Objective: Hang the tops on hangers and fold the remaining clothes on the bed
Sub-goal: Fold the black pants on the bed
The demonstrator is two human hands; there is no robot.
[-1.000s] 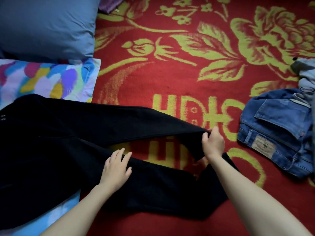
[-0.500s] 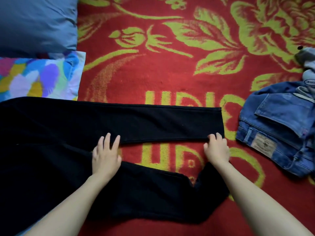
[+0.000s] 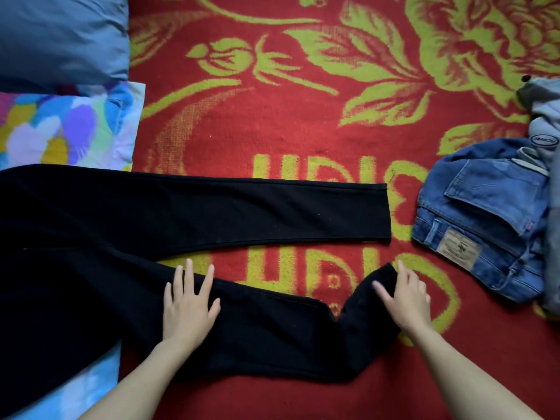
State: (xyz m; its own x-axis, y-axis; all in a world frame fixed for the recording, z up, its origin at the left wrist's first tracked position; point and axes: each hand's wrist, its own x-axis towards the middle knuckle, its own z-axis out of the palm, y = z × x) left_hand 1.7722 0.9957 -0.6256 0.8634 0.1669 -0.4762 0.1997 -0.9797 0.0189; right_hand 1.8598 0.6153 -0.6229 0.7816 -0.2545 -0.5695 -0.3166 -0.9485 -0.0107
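Trousers (image 3: 212, 213) in black lie spread across the red flowered blanket (image 3: 272, 122) on the bed, waist to the left, far leg straight, near leg bent up at its cuff. The left hand (image 3: 188, 304) rests flat on the near leg, fingers spread. The right hand (image 3: 406, 295) lies on the bent cuff, fingers straight. Folded blue jeans (image 3: 485, 219) sit at the right, apart.

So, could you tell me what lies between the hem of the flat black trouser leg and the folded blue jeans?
Nothing but bare red-and-yellow bedcover; the head view shows the black trousers and blue jeans apart.
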